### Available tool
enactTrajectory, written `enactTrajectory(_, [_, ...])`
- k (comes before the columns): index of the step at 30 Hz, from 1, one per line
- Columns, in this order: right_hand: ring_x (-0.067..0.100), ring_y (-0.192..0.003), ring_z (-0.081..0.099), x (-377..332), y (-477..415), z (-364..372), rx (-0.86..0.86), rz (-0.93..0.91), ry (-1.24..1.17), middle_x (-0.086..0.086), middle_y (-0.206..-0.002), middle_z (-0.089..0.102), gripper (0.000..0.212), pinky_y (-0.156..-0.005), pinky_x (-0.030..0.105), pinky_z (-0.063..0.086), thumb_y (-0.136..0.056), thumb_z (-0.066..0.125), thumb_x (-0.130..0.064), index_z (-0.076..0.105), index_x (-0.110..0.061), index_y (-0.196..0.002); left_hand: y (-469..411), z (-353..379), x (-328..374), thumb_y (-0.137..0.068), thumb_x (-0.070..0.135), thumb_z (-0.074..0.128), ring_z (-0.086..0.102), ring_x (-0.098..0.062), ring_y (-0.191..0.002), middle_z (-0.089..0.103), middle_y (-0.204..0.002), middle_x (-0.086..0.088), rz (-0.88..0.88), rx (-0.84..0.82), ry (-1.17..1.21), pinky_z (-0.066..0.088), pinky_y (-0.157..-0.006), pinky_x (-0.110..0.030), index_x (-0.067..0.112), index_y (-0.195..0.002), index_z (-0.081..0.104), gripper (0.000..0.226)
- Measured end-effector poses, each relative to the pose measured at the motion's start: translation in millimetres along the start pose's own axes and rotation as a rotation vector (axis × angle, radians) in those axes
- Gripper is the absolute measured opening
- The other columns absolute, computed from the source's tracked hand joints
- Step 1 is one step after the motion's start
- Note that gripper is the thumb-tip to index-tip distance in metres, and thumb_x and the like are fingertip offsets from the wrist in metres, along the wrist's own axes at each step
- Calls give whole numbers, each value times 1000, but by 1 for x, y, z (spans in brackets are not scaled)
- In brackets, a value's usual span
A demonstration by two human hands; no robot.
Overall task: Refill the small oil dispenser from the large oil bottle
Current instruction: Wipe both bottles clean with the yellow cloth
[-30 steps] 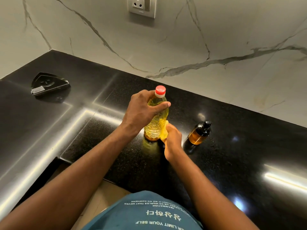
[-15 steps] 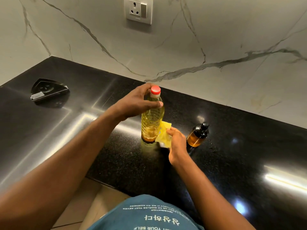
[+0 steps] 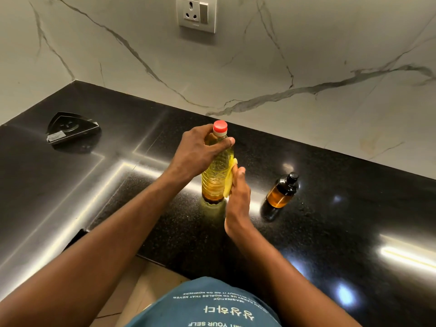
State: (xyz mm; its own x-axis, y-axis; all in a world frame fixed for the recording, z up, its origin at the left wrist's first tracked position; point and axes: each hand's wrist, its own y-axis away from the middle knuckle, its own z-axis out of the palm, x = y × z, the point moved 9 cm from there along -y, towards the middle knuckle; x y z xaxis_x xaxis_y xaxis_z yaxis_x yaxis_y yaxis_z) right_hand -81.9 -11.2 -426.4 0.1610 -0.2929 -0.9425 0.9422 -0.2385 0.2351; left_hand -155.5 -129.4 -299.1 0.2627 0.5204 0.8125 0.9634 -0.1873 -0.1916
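The large oil bottle (image 3: 215, 178) stands upright on the black desk (image 3: 330, 232) near the middle of the view, its red cap (image 3: 220, 126) on and yellow oil filling most of it. The left hand (image 3: 198, 154) comes in from 8 o'clock and grips the bottle's shoulder just under the cap, fingers and thumb curled round it. The right hand (image 3: 238, 197) reaches in from 5 o'clock and presses a yellow cloth (image 3: 230, 178) against the bottle's 3 o'clock side; its fingers lie behind the cloth, so I cannot tell whether they curl round it or lie flat. The two hands are apart, one high and one low on the bottle. The small oil dispenser (image 3: 282, 192), amber with a black pump top, stands at 3 o'clock of the bottle, near the right hand but not touching it. A black triangular object (image 3: 70, 127) sits far off at 10 o'clock, and a wall socket (image 3: 197, 14) is at 12 o'clock.
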Motion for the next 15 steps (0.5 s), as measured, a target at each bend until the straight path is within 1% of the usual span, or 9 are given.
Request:
enactTrajectory(1, [-3,-97,74,-3,-7,-1,-6,-2,-1,-15,-103,79,48,-73,9,53,-113,26,-50,69,-31,-117,0,1,-1,-89,49,75,67,-6,-96,72,-102,3,-4,-7,2,53,-81,-19,19,-114,71,39])
enactTrajectory(3, [-1,-99,74,1,-22,0,-25,23,31,-11,-106,80,54,-76,13,55,-112,23,-55,70,-31,-116,1,2,-1,-90,48,75,68,-7,-96,72,-102,3,-2,-4,4,55,-83,-23,18,-114,71,39])
enactTrajectory(5, [10,-111,74,12,-32,3,-45,75,61,-2,-118,79,64,-94,28,57,-109,20,-63,71,-27,-124,3,2,2,-90,47,74,67,-4,-94,71,-100,4,14,19,0,54,-81,-22,18,-113,71,37])
enactTrajectory(7, [16,-118,72,26,-36,1,-52,111,63,2,-125,76,71,-111,44,51,-107,20,-67,69,-23,-133,6,2,4,-91,46,74,65,-1,-91,70,-98,5,27,32,-2,52,-78,-18,19,-112,70,34])
enactTrajectory(8, [16,-119,71,33,-34,1,-63,128,62,2,-127,76,72,-115,47,48,-106,20,-68,67,-22,-136,6,2,4,-91,45,74,65,0,-90,70,-98,6,28,33,-1,51,-76,-15,19,-111,70,34])
enactTrajectory(10, [14,-122,69,42,-25,-2,-65,145,85,-1,-129,74,72,-118,45,44,-105,21,-70,63,-24,-140,7,2,4,-90,45,75,65,-1,-91,70,-99,5,23,27,-4,49,-75,-12,19,-112,69,35])
enactTrajectory(12, [4,-120,66,45,-11,-5,-54,140,94,-10,-128,73,66,-116,37,43,-104,21,-70,62,-32,-138,6,2,4,-90,46,75,64,0,-91,69,-101,5,18,24,-15,46,-74,-9,19,-114,69,37])
enactTrajectory(14, [-12,-111,64,45,-2,-8,-48,114,88,-23,-121,71,56,-103,22,42,-105,22,-68,62,-40,-131,5,2,3,-90,46,75,63,2,-89,69,-101,5,16,22,-17,44,-72,-7,19,-114,68,37])
enactTrajectory(15, [-15,-109,64,41,1,-8,-45,91,90,-26,-119,70,53,-96,15,42,-106,22,-66,62,-42,-130,5,2,3,-90,45,75,63,1,-89,69,-101,5,17,24,-16,44,-72,-7,19,-114,69,36])
